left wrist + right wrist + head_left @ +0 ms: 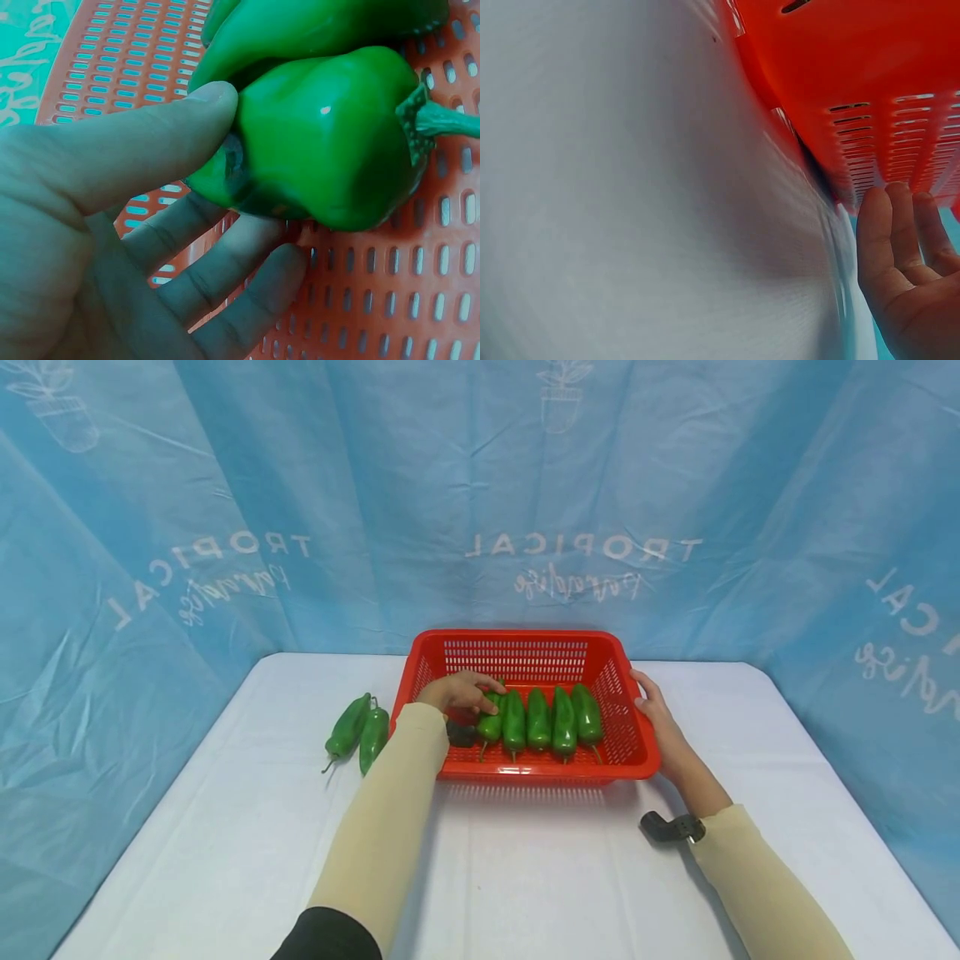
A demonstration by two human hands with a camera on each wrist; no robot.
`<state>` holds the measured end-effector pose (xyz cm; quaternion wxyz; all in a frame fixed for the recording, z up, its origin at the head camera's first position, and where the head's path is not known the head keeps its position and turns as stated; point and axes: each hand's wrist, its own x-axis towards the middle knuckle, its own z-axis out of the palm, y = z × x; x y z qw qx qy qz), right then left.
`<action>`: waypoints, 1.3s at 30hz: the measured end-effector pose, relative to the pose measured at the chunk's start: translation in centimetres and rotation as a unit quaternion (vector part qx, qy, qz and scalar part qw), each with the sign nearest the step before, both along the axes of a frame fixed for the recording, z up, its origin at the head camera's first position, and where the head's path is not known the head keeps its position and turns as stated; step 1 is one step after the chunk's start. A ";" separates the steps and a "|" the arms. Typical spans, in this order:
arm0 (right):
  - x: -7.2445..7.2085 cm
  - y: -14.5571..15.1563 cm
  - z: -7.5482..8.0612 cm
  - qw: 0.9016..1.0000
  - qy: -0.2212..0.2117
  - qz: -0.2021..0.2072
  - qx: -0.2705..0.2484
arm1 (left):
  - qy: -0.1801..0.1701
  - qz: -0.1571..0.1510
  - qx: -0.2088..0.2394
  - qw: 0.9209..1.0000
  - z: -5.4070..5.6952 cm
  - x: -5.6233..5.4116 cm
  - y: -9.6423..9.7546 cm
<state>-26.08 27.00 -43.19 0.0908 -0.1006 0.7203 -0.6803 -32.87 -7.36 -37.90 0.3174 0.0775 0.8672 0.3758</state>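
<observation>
In the head view, a red plastic basket [525, 770] holds a row of several green peppers [564, 722]. My left hand [461, 692] reaches inside it at the left end of the row. There it holds the leftmost green pepper [330, 142], thumb on one side and fingers beneath, with the stem pointing away from the hand. My right hand [663, 727] is at the basket's right side. Its fingers [877, 232] lie fairly straight against the slotted outer wall, and the thumb rests on the rim.
Two more green peppers [347, 731] lie on the white tablecloth [525, 877] left of the basket, partly behind the left sleeve. A blue printed curtain [420, 485] hangs around the back and sides. Dark wrist devices [671, 828] are on both wrists.
</observation>
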 end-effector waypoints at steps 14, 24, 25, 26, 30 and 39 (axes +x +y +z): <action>0.1 -0.1 0.0 1.000 0.001 0.003 -0.016 | -0.023 -0.022 0.013 0.999 -0.2 -0.1 0.3; 0.2 0.0 -0.1 1.000 0.016 0.009 -0.013 | -0.023 -0.006 0.027 0.999 -0.4 -0.1 0.3; 0.2 -0.1 -0.1 1.000 0.015 0.009 -0.011 | -0.027 -0.005 0.024 0.999 -0.3 0.0 0.4; 0.2 -0.1 -0.1 1.000 0.015 0.009 -0.012 | -0.032 -0.004 0.021 0.999 -0.3 0.0 0.4; 0.1 -0.1 0.1 1.000 0.013 0.007 -0.007 | -0.053 -0.001 0.006 0.999 0.2 0.1 0.5; 0.1 -0.1 0.1 1.000 0.007 0.004 -0.003 | -0.080 -0.014 -0.011 0.997 0.6 0.1 0.6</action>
